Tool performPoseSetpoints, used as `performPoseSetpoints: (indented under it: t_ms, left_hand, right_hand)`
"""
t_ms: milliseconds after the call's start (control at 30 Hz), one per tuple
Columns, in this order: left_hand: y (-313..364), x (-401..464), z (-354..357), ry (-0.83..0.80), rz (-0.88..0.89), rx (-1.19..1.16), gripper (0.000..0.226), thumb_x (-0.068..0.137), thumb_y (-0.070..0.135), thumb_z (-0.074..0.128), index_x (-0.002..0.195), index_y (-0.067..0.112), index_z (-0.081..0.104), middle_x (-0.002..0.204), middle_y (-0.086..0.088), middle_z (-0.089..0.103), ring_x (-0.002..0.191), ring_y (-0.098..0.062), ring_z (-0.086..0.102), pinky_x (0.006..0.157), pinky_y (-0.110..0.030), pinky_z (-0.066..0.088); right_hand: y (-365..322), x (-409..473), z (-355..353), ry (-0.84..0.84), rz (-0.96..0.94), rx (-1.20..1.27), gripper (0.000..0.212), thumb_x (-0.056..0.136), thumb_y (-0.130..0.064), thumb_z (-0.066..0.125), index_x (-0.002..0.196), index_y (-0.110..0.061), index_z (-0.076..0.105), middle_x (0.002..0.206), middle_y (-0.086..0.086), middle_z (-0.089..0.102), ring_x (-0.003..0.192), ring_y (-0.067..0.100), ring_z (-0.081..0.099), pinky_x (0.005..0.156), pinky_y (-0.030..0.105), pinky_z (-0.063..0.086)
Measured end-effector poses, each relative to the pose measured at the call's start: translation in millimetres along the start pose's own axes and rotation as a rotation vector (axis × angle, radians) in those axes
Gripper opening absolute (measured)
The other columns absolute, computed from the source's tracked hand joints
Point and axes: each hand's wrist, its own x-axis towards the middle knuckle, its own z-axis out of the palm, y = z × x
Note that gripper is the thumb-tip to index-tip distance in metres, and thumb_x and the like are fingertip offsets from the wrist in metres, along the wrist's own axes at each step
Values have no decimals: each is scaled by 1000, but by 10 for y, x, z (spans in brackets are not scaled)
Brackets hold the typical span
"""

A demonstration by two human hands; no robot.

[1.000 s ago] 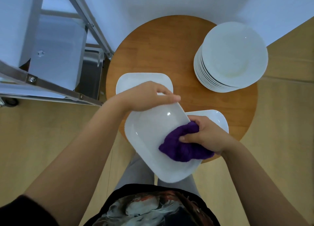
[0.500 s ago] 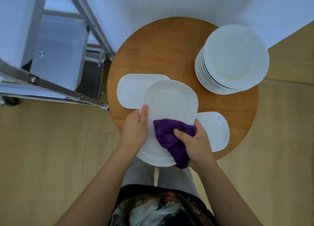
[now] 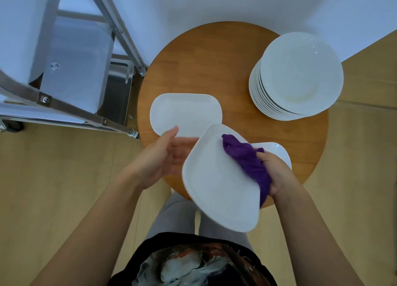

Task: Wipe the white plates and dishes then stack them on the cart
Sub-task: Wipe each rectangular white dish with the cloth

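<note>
A person stands over a round wooden table, seen from above, holding a white rectangular dish tilted above the table's near edge. The right hand grips a purple cloth bunched against the dish's right rim, fingers curled round the fabric; the cloth drapes over that edge and hangs below it. The left hand sits at the dish's left edge, palm turned inward, thumb up and fingers extended under the rim; the fingertips are hidden behind the dish, so whether they support it from below cannot be told.

Two more rectangular dishes lie flat on the table. The left one rests on the near-left part of the tabletop, just beyond the left hand. The right one is mostly covered by the held dish, the cloth and the right hand, with only its far right corner showing.

A stack of round white plates stands on the table's far right side, well apart from the dishes.

A metal cart stands to the left of the table, its frame rails just beside the table's edge. The floor is pale wood.
</note>
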Motion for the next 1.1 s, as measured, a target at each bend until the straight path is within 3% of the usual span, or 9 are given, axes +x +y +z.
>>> performPoseSetpoints:
  t_ms: [33, 133, 367, 433, 600, 700, 867, 1000, 1100]
  left_hand:
    - [-4, 19, -6, 2, 51, 26, 30, 97, 40, 41, 119, 36, 61, 121, 5, 65, 117, -19, 58, 93, -40, 50]
    - [-70, 108, 59, -133, 177, 182, 62, 76, 22, 69, 124, 50, 42, 133, 23, 46, 128, -4, 41, 101, -27, 44]
    - [-3, 212, 74, -1, 265, -55, 58, 49, 28, 84, 101, 14, 63, 104, -1, 68, 103, -19, 64, 83, -31, 55]
    - [3, 194, 53, 82, 263, -152, 54, 49, 24, 88, 98, 16, 66, 99, -1, 73, 97, -21, 68, 72, -30, 57]
    - [-7, 162, 33, 353, 222, -321, 24, 72, 24, 72, 94, 16, 64, 92, -1, 75, 91, -23, 70, 69, -33, 59]
    - [-6, 137, 83, 429, 222, -278, 27, 85, 43, 56, 92, 18, 64, 92, -2, 74, 89, -21, 71, 73, -35, 59]
    - [59, 147, 354, 558, 277, -186, 43, 95, 48, 42, 82, 12, 62, 85, -12, 69, 82, -26, 66, 75, -40, 55]
    - [123, 169, 435, 653, 347, -196, 46, 96, 46, 44, 85, 5, 60, 80, -13, 58, 73, -22, 55, 66, -36, 48]
    - [179, 207, 376, 714, 336, -278, 43, 96, 43, 47, 63, 16, 46, 62, -6, 49, 63, -21, 47, 55, -30, 41]
  right_hand:
    - [-3, -26, 17, -26, 73, 10, 10, 87, -3, 55, 80, -3, 61, 60, 11, 67, 51, 21, 66, 46, 25, 53]
    - [95, -68, 104, -66, 155, -44, 26, 95, -4, 44, 72, 1, 54, 46, 10, 60, 39, 17, 60, 34, 20, 44]
    - [336, -29, 136, 38, 159, 107, 27, 98, -3, 40, 74, -7, 52, 68, 14, 50, 62, 25, 47, 61, 29, 46]
    - [352, 30, 107, 102, 30, 59, 20, 93, -2, 48, 80, -12, 59, 69, 11, 63, 68, 25, 58, 55, 25, 53]
    - [116, 95, -109, 587, -387, -2, 10, 89, -22, 54, 85, -28, 60, 92, -2, 66, 95, 23, 64, 85, 44, 54]
    - [-77, -51, -79, 726, -767, -3, 24, 80, -42, 60, 101, -33, 54, 103, -10, 62, 91, 7, 64, 73, 30, 55]
    - [-255, -72, 398, 509, -982, -242, 53, 80, -29, 71, 128, -23, 50, 116, -13, 60, 100, -6, 58, 79, 13, 51]
    - [-94, 30, 767, 416, -912, -446, 36, 91, -17, 59, 126, -12, 52, 110, -6, 59, 105, 12, 56, 85, 11, 41]
    - [230, -59, 1003, 321, -937, -519, 31, 92, -20, 58, 122, -18, 52, 102, -21, 55, 96, -9, 51, 84, 8, 42]
